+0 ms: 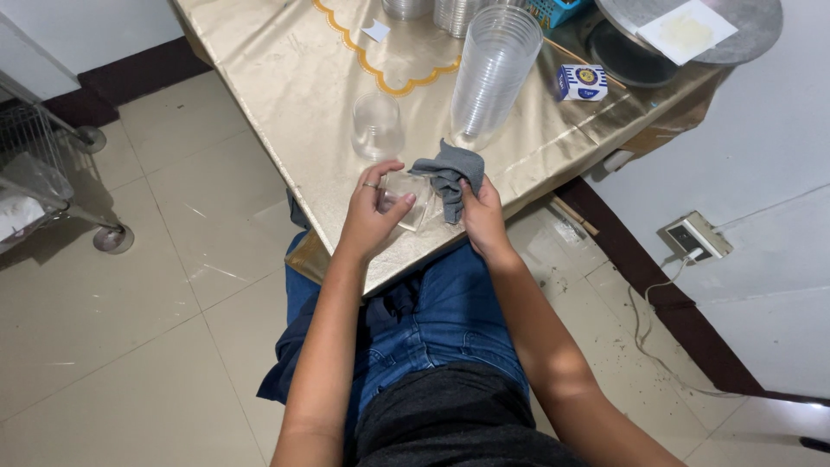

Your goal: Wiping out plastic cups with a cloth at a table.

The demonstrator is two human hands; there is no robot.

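Observation:
My left hand (370,216) grips a clear plastic cup (408,200) lying on its side at the near edge of the table. My right hand (481,214) pinches a grey cloth (450,171) that is pressed against the cup's open end. A ring shows on a finger of the left hand. Just beyond the hands an upturned clear cup (377,126) stands on the gold tablecloth (285,78). To its right rises a tall stack of clear plastic cups (493,73), upside down.
A small blue and white box (581,83) lies right of the stack, by a round metal tray (692,30) bearing a white paper. More cup stacks (454,13) stand at the far edge. A wheeled wire rack (43,173) is at left; a wall socket (696,238) with cable is at right.

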